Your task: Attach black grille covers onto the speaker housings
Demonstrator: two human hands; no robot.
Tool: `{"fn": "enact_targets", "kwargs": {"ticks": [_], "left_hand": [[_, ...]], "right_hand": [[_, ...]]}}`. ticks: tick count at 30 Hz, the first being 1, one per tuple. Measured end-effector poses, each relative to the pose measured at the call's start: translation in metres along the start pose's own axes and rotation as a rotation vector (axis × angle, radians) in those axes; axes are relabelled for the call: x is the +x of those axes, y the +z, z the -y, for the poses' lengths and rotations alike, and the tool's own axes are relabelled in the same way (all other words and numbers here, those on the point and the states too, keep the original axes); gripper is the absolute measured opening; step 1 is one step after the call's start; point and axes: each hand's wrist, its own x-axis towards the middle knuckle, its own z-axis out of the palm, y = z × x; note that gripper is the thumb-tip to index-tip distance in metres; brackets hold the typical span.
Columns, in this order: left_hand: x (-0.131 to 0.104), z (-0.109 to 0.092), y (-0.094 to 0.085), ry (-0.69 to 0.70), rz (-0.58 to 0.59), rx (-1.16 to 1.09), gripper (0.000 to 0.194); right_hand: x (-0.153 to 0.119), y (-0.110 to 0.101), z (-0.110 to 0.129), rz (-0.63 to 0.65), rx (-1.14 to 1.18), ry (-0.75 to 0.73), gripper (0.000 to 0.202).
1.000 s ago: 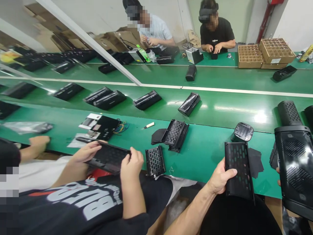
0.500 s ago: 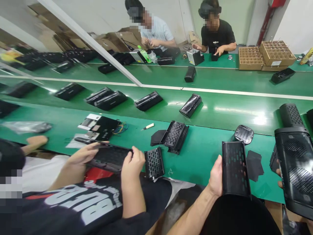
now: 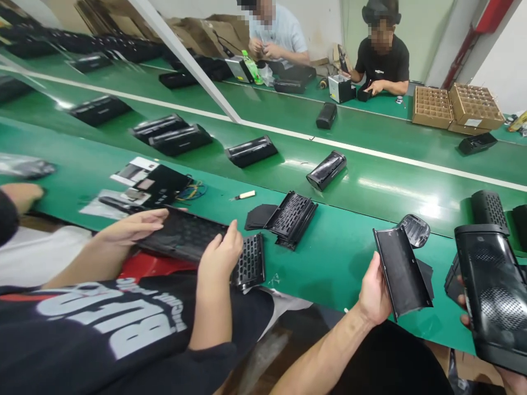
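My left hand (image 3: 375, 293) is closed on the edge of a black curved plastic panel (image 3: 402, 273), held tilted above the table with its hollow inner face towards me. My right hand (image 3: 464, 315), mostly hidden, grips a black speaker housing (image 3: 492, 274) with round perforated patches at the right edge; fingertips show along its left side. Behind the panel lie a rounded black cap (image 3: 415, 230) and thin black sheets (image 3: 425, 278), partly covered. Another slotted black part (image 3: 489, 208) stands beyond the housing.
At left a co-worker's hands (image 3: 220, 255) hold a slotted panel (image 3: 185, 236). Stacked slotted panels (image 3: 293, 216), black sheets (image 3: 260, 216) and a white-handled tool (image 3: 247, 195) lie on the green table. Speaker housings (image 3: 252, 151) sit along the green belt. Two people work opposite, near divided cartons (image 3: 432, 107).
My left hand has turned and tilted the panel; its slots showed before, and now its inner face looks plain dark. The housing stays in my right hand. The view has shifted and tilted.
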Motion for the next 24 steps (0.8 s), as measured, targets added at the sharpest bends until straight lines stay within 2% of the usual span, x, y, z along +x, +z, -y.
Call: {"fn": "enact_targets", "kwargs": {"ticks": [3, 7, 10, 13, 18, 24], "left_hand": [[0.005, 0.003, -0.002, 0.003, 0.077, -0.004, 0.074], [0.013, 0.009, -0.006, -0.035, 0.167, -0.002, 0.086], [0.02, 0.016, -0.004, -0.037, 0.174, -0.018, 0.09], [0.024, 0.022, 0.009, 0.027, 0.195, -0.027, 0.089], [0.027, 0.033, 0.034, 0.125, 0.304, -0.052, 0.089], [0.034, 0.042, 0.045, 0.177, 0.436, -0.058, 0.096]], "right_hand": [[-0.011, -0.006, 0.015, -0.114, 0.069, 0.133, 0.101], [-0.013, 0.0, 0.056, -0.073, 0.167, 0.228, 0.094], [-0.005, 0.013, 0.09, 0.037, -0.004, 0.075, 0.088], [0.002, 0.029, 0.111, 0.072, -0.231, -0.101, 0.09], [0.009, 0.046, 0.117, 0.078, -0.48, -0.344, 0.086], [0.015, 0.047, 0.117, 0.075, -0.61, -0.441, 0.081]]}}
